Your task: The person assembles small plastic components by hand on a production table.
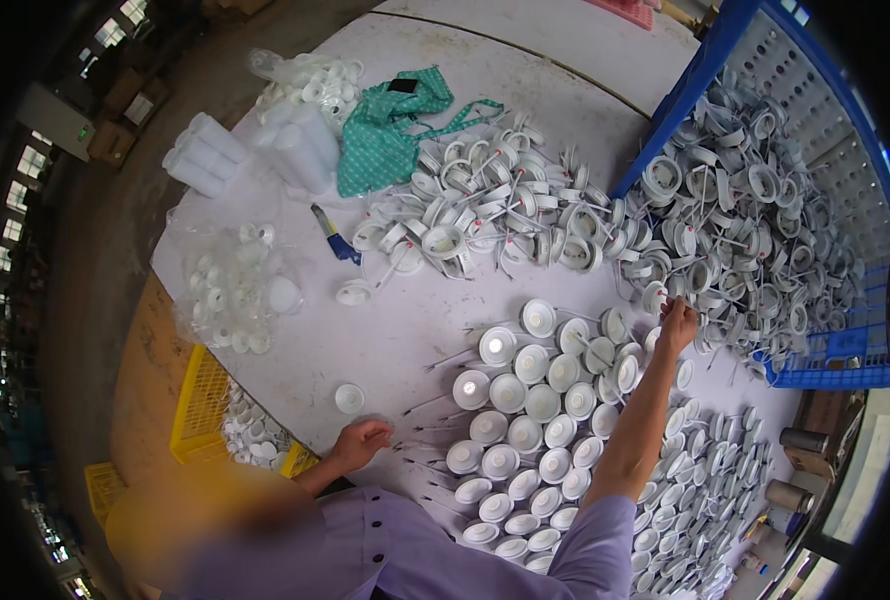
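Note:
My right hand [679, 324] reaches forward to the edge of a heap of white downlight housings with wires. Its fingers are closed at a round housing [655, 297] there and appear to pinch it. Close to my body, my left hand [361, 444] is held low over the table, fingers loosely bent and apart, with nothing in it. Just beyond it lies a single white round disc [350, 398]. Between my hands, rows of white round downlights [542, 403] stand close together, several with thin wires pointing left.
A blue perforated crate [655, 140] lies tipped at the right, housings spilling from it. Bags of white caps [240, 285], a green cloth [375, 140], plastic-wrapped white rolls [205, 155] and a blue-handled tool [343, 249] lie at the left. A yellow basket [197, 400] stands beside the table.

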`<state>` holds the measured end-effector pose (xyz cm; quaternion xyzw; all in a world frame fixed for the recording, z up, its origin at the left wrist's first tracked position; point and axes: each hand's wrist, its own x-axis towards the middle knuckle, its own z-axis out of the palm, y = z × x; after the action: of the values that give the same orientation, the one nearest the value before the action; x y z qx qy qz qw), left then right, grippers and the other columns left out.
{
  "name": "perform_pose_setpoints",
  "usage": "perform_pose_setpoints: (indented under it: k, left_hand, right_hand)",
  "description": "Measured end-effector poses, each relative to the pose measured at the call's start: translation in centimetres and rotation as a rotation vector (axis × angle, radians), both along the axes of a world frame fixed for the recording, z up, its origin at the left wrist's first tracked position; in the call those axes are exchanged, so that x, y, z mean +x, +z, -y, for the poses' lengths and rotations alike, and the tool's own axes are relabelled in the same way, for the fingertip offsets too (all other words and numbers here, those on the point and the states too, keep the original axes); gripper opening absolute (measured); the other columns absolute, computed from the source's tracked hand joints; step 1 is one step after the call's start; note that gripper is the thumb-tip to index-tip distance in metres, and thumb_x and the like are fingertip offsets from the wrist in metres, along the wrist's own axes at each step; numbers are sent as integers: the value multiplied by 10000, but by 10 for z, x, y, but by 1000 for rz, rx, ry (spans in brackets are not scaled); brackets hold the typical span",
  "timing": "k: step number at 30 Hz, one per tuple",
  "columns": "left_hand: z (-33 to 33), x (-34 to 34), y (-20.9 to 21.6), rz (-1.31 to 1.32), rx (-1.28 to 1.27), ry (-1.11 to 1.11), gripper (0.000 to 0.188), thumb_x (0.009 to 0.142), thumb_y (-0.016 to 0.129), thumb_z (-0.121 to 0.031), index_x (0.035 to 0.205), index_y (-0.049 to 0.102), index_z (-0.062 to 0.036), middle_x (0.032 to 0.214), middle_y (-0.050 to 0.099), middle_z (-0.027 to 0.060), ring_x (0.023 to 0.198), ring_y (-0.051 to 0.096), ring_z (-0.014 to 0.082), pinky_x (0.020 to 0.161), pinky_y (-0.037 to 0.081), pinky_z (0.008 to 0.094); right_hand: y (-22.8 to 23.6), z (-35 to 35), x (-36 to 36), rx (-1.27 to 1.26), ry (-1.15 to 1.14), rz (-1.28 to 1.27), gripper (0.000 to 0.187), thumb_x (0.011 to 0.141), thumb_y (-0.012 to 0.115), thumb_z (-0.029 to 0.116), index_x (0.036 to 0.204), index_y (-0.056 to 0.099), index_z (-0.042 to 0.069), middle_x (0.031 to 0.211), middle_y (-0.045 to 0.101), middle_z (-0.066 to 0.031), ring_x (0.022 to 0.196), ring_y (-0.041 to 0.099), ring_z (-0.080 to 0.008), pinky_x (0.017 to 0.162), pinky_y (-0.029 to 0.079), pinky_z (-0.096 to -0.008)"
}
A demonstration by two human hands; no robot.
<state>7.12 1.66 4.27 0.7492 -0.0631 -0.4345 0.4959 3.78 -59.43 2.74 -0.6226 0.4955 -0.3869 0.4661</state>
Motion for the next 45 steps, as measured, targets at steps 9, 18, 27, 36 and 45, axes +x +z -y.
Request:
perform_pose_setpoints:
  k: [9, 18, 27, 36, 45]
  left_hand:
    - [31, 12, 41, -79, -204, -174, 261, 922, 542, -140, 1136, 568, 7, 1038, 637, 74, 950, 603, 130, 828, 475, 259]
    - [85, 29, 105, -37, -673, -174, 648, 912, 457, -518, 1268, 447, 22, 1211, 531, 133, 1128, 489, 198, 975, 379, 337]
    - [-3, 35, 95, -144, -931, 69, 477, 905, 576, -280, 1246, 433, 21, 1156, 562, 96, 1078, 541, 179, 954, 415, 326]
    - [-83, 56, 68, 91, -645, 446, 261, 869, 566, -88, 1075, 475, 43, 933, 604, 113, 801, 638, 164, 633, 544, 274]
    - [-180, 63, 23, -92, -524, 462, 248, 879, 584, -99, 1092, 516, 8, 927, 622, 88, 788, 626, 124, 477, 419, 209]
  right_hand:
    - [54, -135, -18, 563, 291, 944, 181, 941, 496, 184, 1017, 563, 34, 888, 626, -63, 735, 576, -128, 618, 464, -228]
    - [101, -399, -27, 1256, 512, 1252, 200, 939, 455, 146, 974, 581, -5, 857, 652, -86, 697, 578, -130, 646, 489, -259]
    - [90, -515, -36, 1264, 498, 922, 166, 921, 513, 147, 985, 573, 6, 812, 640, -74, 664, 569, -115, 556, 456, -219]
    - [114, -602, -2, -320, 1078, -25, 281, 787, 602, -28, 1065, 632, -4, 902, 638, -177, 843, 631, -279, 742, 491, -325]
    - [4, -552, 17, -759, 1009, -527, 514, 693, 744, 263, 1108, 572, 14, 1011, 586, -165, 948, 539, -350, 813, 447, -437]
